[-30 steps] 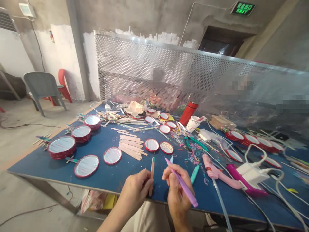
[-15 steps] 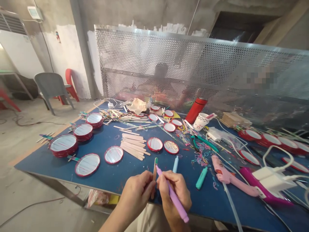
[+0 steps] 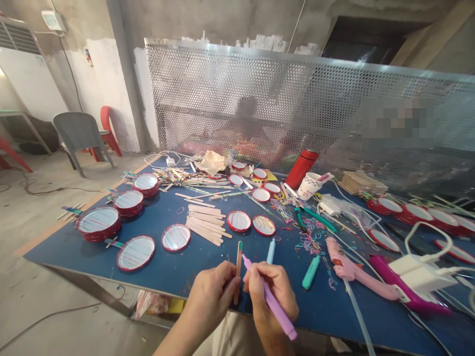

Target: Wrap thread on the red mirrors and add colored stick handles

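My left hand (image 3: 214,291) pinches a wooden craft stick (image 3: 238,257) upright near the table's front edge; the stick's top end is coloured green. In my right hand (image 3: 276,291) is a purple marker (image 3: 277,311), its tip close beside the stick just below the green part. A light blue marker (image 3: 271,251) lies just beyond my right hand, and a teal marker (image 3: 310,273) rests to its right. Beyond my hands is a fanned row of plain craft sticks (image 3: 208,223). Round red-rimmed discs (image 3: 175,238) lie around them.
A pink glue gun (image 3: 349,269) and a magenta power strip (image 3: 401,291) with white plugs occupy the right side. Behind are a red bottle (image 3: 302,168), a paper cup (image 3: 309,186), pliers (image 3: 315,217) and scattered rubber bands (image 3: 311,240). Stacked red-rimmed drum shapes (image 3: 98,223) stand at left.
The purple marker and my right hand have shifted slightly right, and the marker's tip is a little farther from the stick. My left hand still holds the stick in nearly the same place.
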`<action>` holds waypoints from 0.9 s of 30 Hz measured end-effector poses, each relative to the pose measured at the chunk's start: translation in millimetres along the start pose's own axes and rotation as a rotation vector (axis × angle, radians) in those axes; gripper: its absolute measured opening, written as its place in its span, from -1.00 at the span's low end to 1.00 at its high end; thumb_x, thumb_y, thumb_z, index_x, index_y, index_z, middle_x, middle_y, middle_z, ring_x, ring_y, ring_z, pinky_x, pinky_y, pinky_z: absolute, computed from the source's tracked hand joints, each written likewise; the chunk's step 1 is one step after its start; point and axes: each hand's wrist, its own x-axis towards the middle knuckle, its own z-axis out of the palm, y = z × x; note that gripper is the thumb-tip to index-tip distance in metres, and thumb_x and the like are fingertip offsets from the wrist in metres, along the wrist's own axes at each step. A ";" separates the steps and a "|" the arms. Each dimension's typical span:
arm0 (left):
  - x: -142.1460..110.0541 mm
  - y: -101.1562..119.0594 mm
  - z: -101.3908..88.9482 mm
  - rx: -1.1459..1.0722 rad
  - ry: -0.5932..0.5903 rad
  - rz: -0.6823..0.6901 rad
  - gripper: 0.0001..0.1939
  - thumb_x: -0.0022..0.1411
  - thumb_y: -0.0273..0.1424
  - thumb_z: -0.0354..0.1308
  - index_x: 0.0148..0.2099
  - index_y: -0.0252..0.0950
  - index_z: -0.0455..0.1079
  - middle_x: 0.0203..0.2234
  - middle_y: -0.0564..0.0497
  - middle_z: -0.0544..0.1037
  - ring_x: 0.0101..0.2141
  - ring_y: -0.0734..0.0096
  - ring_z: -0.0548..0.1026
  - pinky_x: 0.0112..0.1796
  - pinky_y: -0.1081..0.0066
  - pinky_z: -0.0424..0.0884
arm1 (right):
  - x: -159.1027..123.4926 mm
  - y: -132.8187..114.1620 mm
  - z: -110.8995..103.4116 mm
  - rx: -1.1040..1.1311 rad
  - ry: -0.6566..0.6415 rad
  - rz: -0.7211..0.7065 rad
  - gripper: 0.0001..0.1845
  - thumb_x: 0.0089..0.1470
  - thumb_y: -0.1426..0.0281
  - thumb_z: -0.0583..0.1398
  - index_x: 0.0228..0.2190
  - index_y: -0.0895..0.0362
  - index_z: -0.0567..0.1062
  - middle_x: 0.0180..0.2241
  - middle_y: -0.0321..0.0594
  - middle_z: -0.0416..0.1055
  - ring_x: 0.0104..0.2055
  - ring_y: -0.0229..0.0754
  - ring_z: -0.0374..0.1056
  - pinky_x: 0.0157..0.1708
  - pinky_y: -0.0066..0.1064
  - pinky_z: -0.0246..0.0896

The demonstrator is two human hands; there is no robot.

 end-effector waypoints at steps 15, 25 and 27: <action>-0.2 0.4 0.7 0.005 0.011 0.004 -0.76 0.37 -0.44 -0.02 -0.40 -0.19 0.25 -0.61 0.07 0.62 -0.57 0.44 0.54 -0.47 0.57 0.30 | -1.5 2.8 -0.7 0.013 -0.021 0.040 -0.88 0.27 0.32 0.25 -0.30 0.09 0.53 -0.51 -0.38 0.49 -0.59 -0.31 0.39 -0.55 -0.51 0.41; -0.5 3.6 -1.4 0.021 0.009 0.001 -0.76 0.38 -0.43 -0.02 -0.39 -0.19 0.28 -0.61 0.07 0.63 -0.58 0.43 0.54 -0.47 0.56 0.31 | -1.2 2.2 -2.6 0.012 -0.056 0.073 -0.89 0.28 0.34 0.24 -0.30 0.09 0.51 -0.47 -0.33 0.52 -0.57 -0.30 0.40 -0.54 -0.50 0.40; -0.5 3.7 -1.4 0.022 0.002 -0.008 -0.77 0.38 -0.43 -0.03 -0.37 -0.19 0.28 -0.60 0.06 0.63 -0.57 0.42 0.55 -0.46 0.55 0.32 | 0.2 -0.2 -2.5 0.026 -0.059 0.101 -0.89 0.29 0.34 0.24 -0.31 0.09 0.50 -0.51 -0.34 0.49 -0.57 -0.28 0.40 -0.54 -0.49 0.41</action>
